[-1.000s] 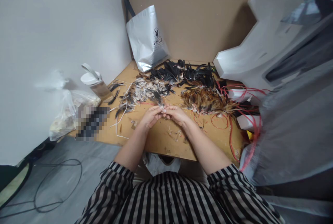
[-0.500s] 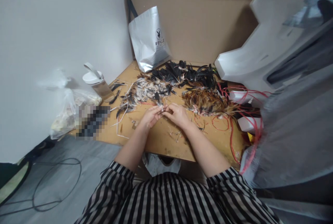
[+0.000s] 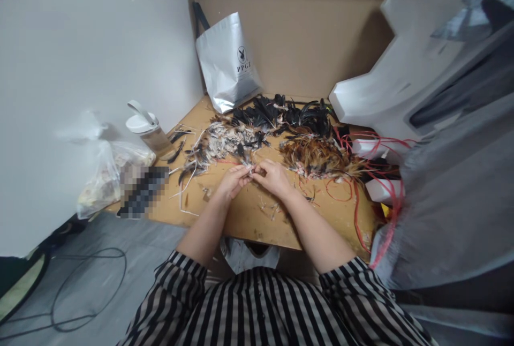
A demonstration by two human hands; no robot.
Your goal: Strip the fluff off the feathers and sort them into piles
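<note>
My left hand [image 3: 235,180] pinches the base of a small dark feather [image 3: 242,153], whose tip points away from me. Close against it, my right hand [image 3: 272,175] has thumb and forefinger pressed together at the feather's base; what they grip is too small to make out. Behind my hands lie a pile of pale, dark-tipped feathers [image 3: 225,140], a pile of brown feathers [image 3: 317,154] on the right, and a row of black feathers [image 3: 299,115] at the back.
A silver bag [image 3: 227,67] leans at the back of the wooden table [image 3: 257,223]. On the left are a lidded drink container [image 3: 155,134] and a clear plastic bag [image 3: 98,185]. Red strings [image 3: 356,217] trail off the right side; white strips [image 3: 180,198] lie left of my hands.
Both hands stay together at the feather, with only slight finger movement. The whole view has shifted a little.
</note>
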